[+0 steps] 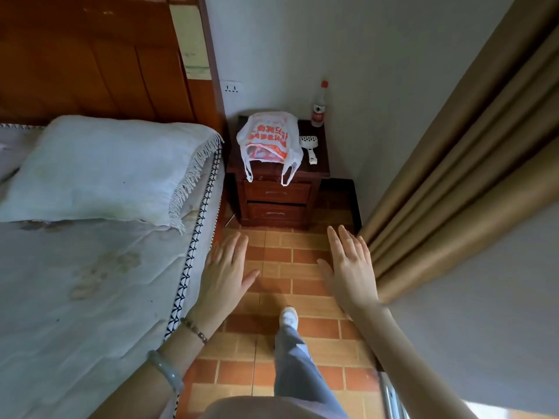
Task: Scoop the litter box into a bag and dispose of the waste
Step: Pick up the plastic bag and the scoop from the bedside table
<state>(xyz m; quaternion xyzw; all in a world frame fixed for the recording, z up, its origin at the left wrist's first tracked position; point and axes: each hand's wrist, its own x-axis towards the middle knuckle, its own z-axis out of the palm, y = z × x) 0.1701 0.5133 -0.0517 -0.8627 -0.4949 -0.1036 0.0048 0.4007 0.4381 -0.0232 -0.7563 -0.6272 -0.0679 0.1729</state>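
Bag (269, 137) and scoop (310, 146) are not in hand; both lie ahead on the nightstand (278, 195). Nearest, the person stands in the narrow aisle with one shoe (289, 316) forward. The left hand (225, 273) and right hand (351, 267) are held out palm down over the floor (302, 258), fingers straight and slightly spread, gripping nothing. In my judgement this is an approach posture, with both hands kept free for a pickup. The left hand hovers just beside the edge of the bed (90, 297) and the right is near the curtain (453, 176). The floor is orange-brown brick-pattern tile. Further on, the bag is draped over the nightstand's top with its handles hanging over the front edge, probably left there for easy reach. The white slotted scoop lies just beside it to the right. A red-capped bottle (319, 107) stands upright at the back corner. A dark low shape (352, 201) sits on the floor between nightstand and wall; whether it is the litter box I cannot tell. Beyond are a pillow (99, 167), a wooden headboard (90, 55) and a wall socket (231, 86).
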